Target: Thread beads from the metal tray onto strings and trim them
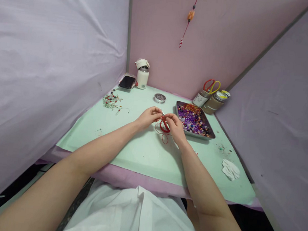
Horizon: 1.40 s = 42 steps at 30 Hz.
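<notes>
Over the middle of the table, my left hand (150,117) and my right hand (175,127) meet with their fingertips almost together. Both are closed in a pinch on a thin red cord (165,139), whose loose loops hang or lie below them. Between and just under the hands show the red handles of a pair of scissors (165,127). I cannot tell whether the scissors touch the fingers or only lie on the table. The fingertips hide the small part of the cord between them. Close to my right hand is a metal tray (195,135) of purple, dark and orange beads.
A small round tin (160,98) stands beyond my hands. Strung beadwork (112,101) lies at left, near a black phone-like object (127,82) and a white bottle (142,78). Behind the tray stand two jars (200,99), one holding scissors. A white glove (230,170) lies right.
</notes>
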### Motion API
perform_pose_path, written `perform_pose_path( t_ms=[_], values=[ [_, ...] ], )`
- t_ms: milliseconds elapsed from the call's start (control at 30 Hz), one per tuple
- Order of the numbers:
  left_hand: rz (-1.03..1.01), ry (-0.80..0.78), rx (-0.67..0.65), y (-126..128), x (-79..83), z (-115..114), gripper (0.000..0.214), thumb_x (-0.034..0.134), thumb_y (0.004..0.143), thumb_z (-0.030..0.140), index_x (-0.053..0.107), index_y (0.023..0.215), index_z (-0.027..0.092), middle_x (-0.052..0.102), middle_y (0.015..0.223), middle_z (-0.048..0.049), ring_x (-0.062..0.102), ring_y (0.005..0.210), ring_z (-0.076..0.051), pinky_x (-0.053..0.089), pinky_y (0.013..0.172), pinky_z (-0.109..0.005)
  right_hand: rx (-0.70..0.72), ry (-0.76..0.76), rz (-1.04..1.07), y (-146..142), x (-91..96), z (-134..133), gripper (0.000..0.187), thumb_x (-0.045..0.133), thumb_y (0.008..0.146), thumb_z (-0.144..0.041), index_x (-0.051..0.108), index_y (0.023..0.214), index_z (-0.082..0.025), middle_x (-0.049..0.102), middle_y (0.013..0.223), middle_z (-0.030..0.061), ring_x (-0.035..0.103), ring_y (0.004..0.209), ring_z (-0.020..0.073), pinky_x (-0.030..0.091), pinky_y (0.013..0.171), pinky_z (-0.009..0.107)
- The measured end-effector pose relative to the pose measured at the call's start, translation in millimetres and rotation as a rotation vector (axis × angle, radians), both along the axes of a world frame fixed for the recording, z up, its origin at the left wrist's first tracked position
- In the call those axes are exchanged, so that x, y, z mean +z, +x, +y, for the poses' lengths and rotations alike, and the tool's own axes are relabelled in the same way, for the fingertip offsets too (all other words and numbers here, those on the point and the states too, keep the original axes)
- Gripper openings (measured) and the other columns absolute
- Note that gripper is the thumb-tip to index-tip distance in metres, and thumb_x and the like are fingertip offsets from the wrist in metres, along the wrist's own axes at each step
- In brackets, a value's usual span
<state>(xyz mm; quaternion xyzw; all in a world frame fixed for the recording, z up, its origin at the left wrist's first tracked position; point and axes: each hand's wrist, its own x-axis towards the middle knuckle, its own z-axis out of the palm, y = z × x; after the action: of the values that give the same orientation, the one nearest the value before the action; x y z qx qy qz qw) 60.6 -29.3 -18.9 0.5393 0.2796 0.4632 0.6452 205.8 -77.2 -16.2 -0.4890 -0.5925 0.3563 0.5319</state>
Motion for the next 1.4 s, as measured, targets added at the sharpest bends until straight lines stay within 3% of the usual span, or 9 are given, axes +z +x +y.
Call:
perform_pose_path(
  t_ms=[133, 267, 733, 1133, 1400],
  values=[
    [0.029, 0.073, 0.038, -0.3, 0.2, 2.2, 0.014, 0.062, 0.072, 0.019, 0.053, 0.082, 0.016, 0.059, 0.069, 0.0017, 0.053, 0.061, -0.007, 0.038, 0.061, -0.022, 0.072, -0.125, 0.007, 0.3, 0.4, -0.8, 0.024, 0.052, 0.078, -0.044, 0.058, 0.081, -0.021, 0.063, 0.074, 0.0004, 0.054, 0.067, 0.0141, 0.041, 0.065, 0.027],
    [0.044, 0.097, 0.060, -0.9, 4.1, -0.3, 0.013, 0.061, 0.072, 0.018, 0.053, 0.082, 0.016, 0.059, 0.070, 0.0009, 0.053, 0.061, -0.007, 0.037, 0.060, -0.022, 0.068, -0.114, 0.030, 3.4, -3.6, 0.3, 0.024, 0.056, 0.076, -0.044, 0.056, 0.069, -0.021, 0.050, 0.057, -0.0033, 0.041, 0.051, 0.0103, 0.032, 0.052, 0.025],
    [-0.018, 0.116, 0.112, -1.1, 1.5, 4.5, 0.015, 0.062, 0.069, 0.016, 0.053, 0.081, 0.015, 0.058, 0.067, 0.0033, 0.054, 0.061, -0.006, 0.039, 0.064, -0.022, 0.106, -0.080, 0.124, 8.4, -8.3, 4.1, 0.022, 0.058, 0.076, -0.039, 0.051, 0.065, -0.020, 0.045, 0.054, -0.0045, 0.036, 0.050, 0.0089, 0.028, 0.050, 0.024],
    [0.136, -0.011, -0.181, -6.7, 4.5, 3.4, 0.019, 0.066, 0.070, 0.026, 0.066, 0.081, 0.010, 0.057, 0.063, 0.0004, 0.048, 0.057, -0.006, 0.035, 0.059, -0.023, 0.104, -0.122, 0.194, 10.8, -6.7, 6.7, 0.020, 0.057, 0.074, -0.034, 0.049, 0.060, -0.020, 0.044, 0.053, -0.0041, 0.036, 0.048, 0.0085, 0.029, 0.048, 0.023],
    [0.202, -0.008, -0.204, -7.5, 3.2, 4.1, 0.019, 0.067, 0.070, 0.030, 0.066, 0.074, 0.011, 0.056, 0.062, 0.0007, 0.045, 0.056, -0.006, 0.032, 0.057, -0.023, 0.114, -0.150, 0.199, 12.6, -7.3, 6.8, 0.017, 0.056, 0.072, -0.032, 0.051, 0.061, -0.020, 0.044, 0.051, -0.0041, 0.036, 0.047, 0.0086, 0.028, 0.047, 0.023]
  ],
)
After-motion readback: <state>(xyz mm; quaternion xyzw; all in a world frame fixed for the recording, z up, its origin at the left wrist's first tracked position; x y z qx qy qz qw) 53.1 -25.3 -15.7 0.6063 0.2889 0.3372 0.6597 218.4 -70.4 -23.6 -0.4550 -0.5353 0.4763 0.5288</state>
